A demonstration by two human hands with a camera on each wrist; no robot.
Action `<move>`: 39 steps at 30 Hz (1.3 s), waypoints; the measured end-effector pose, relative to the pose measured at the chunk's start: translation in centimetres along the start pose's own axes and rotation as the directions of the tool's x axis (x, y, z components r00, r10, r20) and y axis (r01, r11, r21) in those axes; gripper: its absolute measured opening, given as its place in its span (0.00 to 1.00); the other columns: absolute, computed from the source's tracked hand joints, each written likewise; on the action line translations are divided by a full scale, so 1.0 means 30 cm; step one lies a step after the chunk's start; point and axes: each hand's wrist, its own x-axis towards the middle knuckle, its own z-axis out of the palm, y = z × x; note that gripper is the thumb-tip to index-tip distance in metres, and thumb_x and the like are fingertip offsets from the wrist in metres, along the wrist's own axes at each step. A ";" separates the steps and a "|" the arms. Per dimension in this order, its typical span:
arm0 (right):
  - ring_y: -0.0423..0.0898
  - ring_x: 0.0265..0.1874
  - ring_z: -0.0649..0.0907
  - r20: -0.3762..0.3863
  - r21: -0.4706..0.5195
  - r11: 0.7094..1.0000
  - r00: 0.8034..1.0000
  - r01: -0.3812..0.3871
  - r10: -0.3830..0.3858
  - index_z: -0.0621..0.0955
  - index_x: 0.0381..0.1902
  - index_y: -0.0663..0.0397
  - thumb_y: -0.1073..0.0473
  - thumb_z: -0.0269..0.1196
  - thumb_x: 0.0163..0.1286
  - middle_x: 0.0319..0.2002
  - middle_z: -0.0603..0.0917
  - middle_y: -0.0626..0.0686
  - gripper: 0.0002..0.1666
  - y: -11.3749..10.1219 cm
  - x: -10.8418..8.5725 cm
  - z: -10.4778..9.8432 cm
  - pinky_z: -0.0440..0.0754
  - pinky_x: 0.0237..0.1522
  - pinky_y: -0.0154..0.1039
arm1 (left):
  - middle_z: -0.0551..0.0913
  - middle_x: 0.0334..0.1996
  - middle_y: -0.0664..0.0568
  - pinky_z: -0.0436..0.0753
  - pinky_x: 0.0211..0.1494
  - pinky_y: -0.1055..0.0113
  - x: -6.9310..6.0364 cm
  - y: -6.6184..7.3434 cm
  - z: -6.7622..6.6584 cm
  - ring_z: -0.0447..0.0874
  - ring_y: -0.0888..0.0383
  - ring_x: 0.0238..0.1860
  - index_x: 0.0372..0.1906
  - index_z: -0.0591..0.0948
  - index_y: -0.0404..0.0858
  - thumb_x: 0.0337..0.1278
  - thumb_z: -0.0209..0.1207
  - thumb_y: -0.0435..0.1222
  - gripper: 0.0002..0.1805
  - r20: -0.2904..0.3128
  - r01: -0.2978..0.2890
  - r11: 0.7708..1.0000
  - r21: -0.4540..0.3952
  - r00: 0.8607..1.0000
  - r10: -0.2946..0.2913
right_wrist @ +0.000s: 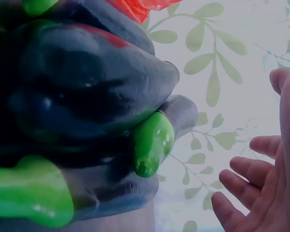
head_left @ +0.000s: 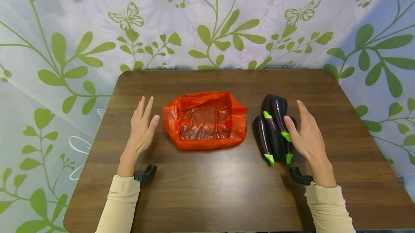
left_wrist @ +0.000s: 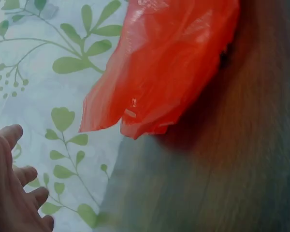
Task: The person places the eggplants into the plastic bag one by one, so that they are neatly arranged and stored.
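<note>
An orange-red plastic bag [head_left: 238, 126] stands with its mouth spread wide in the middle of the table, and its thin side [left_wrist: 164, 63] fills the top of the left wrist view. To the bag's left, my left hand [head_left: 141, 128] hovers with fingers straight, holding nothing. Several dark purple eggplants [head_left: 275, 143] with bright green caps lie piled to the right of the bag. My right hand [head_left: 306, 132] is just right of the pile, fingers extended and thumb apart, nothing held. In the right wrist view the eggplants [right_wrist: 96, 82] loom close beside the hand [right_wrist: 266, 188].
The brown wooden table [head_left: 207, 189] has rounded far corners. Behind it hangs a pale cloth [head_left: 181, 53] printed with green leaves and butterflies. A black strap mount [head_left: 146, 173] sits on the left wrist and another mount [head_left: 299, 177] on the right.
</note>
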 end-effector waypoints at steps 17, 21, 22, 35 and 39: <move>0.71 0.64 0.76 -0.073 0.072 0.997 0.997 -0.027 0.032 0.62 0.81 0.51 0.41 0.58 0.77 0.70 0.72 0.69 0.42 -0.005 0.034 0.039 0.72 0.61 0.72 | 0.55 0.81 0.46 0.52 0.81 0.40 0.073 -0.014 0.065 0.54 0.40 0.80 0.83 0.54 0.46 0.81 0.29 0.53 0.34 0.059 0.092 0.840 -0.534 0.996 -0.072; 0.69 0.62 0.78 -0.084 0.093 0.995 0.996 -0.021 0.029 0.65 0.79 0.52 0.43 0.60 0.76 0.69 0.74 0.68 0.40 -0.003 0.040 0.057 0.75 0.59 0.71 | 0.55 0.82 0.46 0.53 0.82 0.42 0.087 -0.011 0.092 0.55 0.39 0.80 0.83 0.55 0.41 0.83 0.28 0.51 0.34 0.055 0.089 0.792 -0.604 0.996 -0.070; 0.69 0.61 0.78 -0.088 0.097 0.995 0.996 -0.018 0.027 0.65 0.79 0.52 0.44 0.61 0.76 0.69 0.75 0.67 0.40 -0.002 0.042 0.062 0.76 0.59 0.70 | 0.56 0.81 0.45 0.53 0.82 0.43 0.091 -0.013 0.101 0.55 0.39 0.79 0.82 0.56 0.40 0.83 0.28 0.51 0.34 0.051 0.091 0.787 -0.610 0.996 -0.075; 0.67 0.56 0.81 -0.129 0.077 0.997 0.992 0.014 -0.004 0.71 0.74 0.61 0.50 0.61 0.76 0.64 0.78 0.70 0.34 0.021 0.067 0.120 0.78 0.58 0.66 | 0.69 0.74 0.40 0.61 0.80 0.46 0.125 -0.011 0.185 0.66 0.47 0.75 0.76 0.70 0.46 0.80 0.36 0.56 0.32 0.031 0.150 0.755 -0.639 0.985 -0.169; 0.68 0.54 0.81 -0.131 0.069 0.998 0.991 0.010 -0.001 0.71 0.73 0.62 0.51 0.61 0.76 0.63 0.79 0.70 0.33 0.031 0.064 0.132 0.79 0.56 0.67 | 0.70 0.74 0.45 0.65 0.78 0.46 0.125 -0.011 0.206 0.69 0.48 0.72 0.76 0.70 0.44 0.79 0.39 0.59 0.34 0.045 0.167 0.717 -0.677 0.981 -0.186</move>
